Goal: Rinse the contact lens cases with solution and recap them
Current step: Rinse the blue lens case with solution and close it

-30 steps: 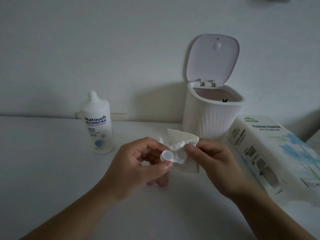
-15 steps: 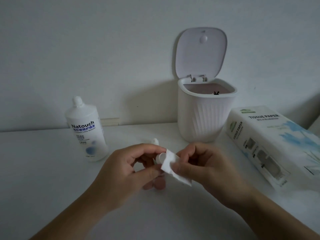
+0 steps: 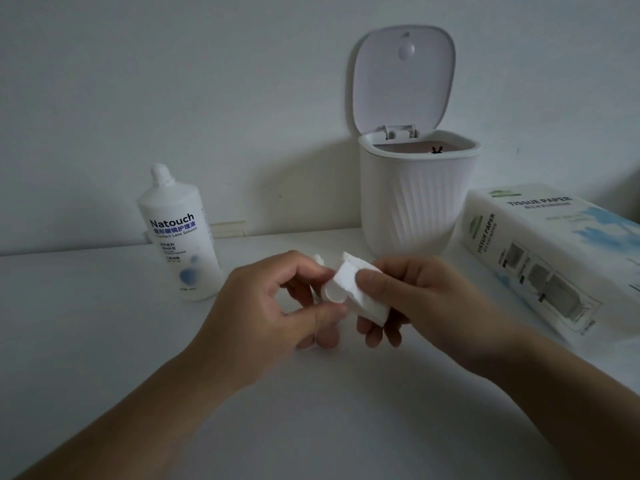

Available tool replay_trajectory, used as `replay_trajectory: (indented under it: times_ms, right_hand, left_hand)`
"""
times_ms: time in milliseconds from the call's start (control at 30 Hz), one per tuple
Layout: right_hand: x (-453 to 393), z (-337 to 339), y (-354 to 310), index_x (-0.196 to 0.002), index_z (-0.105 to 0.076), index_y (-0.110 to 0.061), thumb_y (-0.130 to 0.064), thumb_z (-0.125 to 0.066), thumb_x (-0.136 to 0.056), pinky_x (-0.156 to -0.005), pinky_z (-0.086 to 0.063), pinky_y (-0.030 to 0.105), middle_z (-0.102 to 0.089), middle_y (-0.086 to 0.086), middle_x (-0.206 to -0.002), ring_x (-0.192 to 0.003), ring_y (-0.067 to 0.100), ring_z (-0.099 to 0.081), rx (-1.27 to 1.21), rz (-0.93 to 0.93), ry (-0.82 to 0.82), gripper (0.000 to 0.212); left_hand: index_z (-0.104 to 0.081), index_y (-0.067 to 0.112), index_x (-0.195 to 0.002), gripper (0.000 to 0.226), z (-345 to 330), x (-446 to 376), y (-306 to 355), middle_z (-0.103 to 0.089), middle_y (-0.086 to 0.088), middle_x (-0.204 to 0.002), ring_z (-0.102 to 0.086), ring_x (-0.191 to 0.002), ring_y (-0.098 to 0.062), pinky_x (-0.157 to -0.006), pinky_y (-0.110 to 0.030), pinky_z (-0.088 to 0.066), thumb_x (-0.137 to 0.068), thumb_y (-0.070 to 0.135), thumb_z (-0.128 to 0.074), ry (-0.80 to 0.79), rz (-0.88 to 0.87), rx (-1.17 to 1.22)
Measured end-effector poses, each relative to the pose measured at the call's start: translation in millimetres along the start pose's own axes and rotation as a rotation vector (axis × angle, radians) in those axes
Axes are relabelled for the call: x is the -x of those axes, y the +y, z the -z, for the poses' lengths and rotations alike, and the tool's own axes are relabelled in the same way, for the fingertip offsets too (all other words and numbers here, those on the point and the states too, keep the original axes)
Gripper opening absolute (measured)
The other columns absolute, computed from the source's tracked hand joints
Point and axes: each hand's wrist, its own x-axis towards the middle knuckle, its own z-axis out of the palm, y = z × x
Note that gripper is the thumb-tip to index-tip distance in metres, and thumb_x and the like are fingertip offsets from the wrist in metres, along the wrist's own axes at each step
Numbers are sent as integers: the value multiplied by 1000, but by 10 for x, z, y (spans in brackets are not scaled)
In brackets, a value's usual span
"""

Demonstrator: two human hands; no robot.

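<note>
Now your left hand pinches the contact lens case steady while your right hand pinches folded tissue against it to dry.

pretty dim light here, everything's looking greyish. a plain white wall is filling the back, and a white table is running right up against it, soft shadows falling on both.
</note>
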Motion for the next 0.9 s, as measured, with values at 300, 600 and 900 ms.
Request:
replay_trajectory:
  times_ms: [300, 600, 900]
  right_hand:
    - [16, -15, 16, -88, -71, -16, -39, -59, -94, -51, -48, 25, -74, 9, -73, -60, 19, -68, 89, -38, -67, 26]
    - [16, -31, 25, -82, -72, -12, -34, -61, -91, -50, -48, 27, -70, 9, -64, -54, 21, -64, -8, 16, 37, 27]
    - [58, -39, -13, -86, -69, -7, -25, -60, -99, -55, -52, 26, -71, 7, -66, -54, 19, -65, 87, -88, -109, 24]
  left_hand:
    - [-70, 40, -99, 39, -18, -38, -18, -70, 7, -84, -69, -79, -12, -66, -13, -53, -86, 3, -77, -3, -40, -92]
    - [-70, 32, -91, 27, -91, 3, 31, -68, 8, -74, -69, -63, -7, -56, -12, -50, -78, 15, -86, 92, -28, -44]
    - [-68, 42, -98, 43, -19, -25, -5, -71, 11, -85, -71, -80, -5, -63, -6, -50, -88, 1, -73, -69, 28, 0]
